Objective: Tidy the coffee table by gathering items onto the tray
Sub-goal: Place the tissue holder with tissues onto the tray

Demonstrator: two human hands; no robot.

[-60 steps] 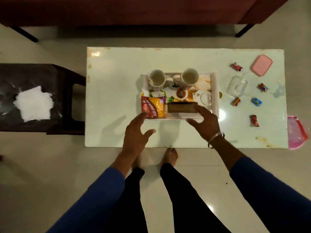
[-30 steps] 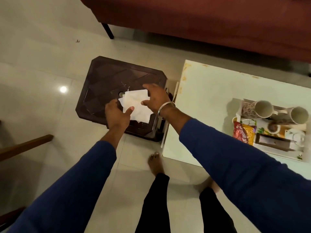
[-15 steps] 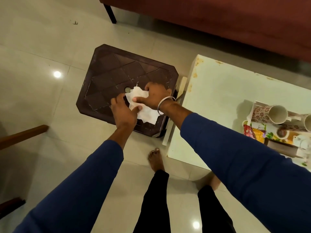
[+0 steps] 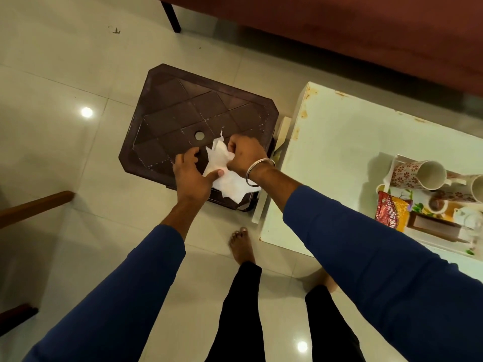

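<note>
White tissue paper (image 4: 228, 178) lies crumpled on the near right part of a dark brown plastic stool (image 4: 183, 111). My right hand (image 4: 244, 155), with a metal bangle at the wrist, grips the upper part of the tissue in curled fingers. My left hand (image 4: 190, 176) pinches the tissue's left edge with the thumb. On the white coffee table (image 4: 339, 152) at the right stands the tray (image 4: 397, 159) with two floral mugs (image 4: 420, 175), a red and yellow snack packet (image 4: 392, 211), a brown box (image 4: 433, 227) and a small cup.
A dark red sofa (image 4: 339, 27) runs along the back, one black leg (image 4: 171, 15) at the top. A wooden piece (image 4: 34, 206) juts in from the left. My bare feet (image 4: 241, 245) stand on glossy floor tiles between stool and table.
I turned from the tray to the stool on the left. Both hands reached the flat tissue and have bunched it up; it is now more crumpled than half a second ago.
</note>
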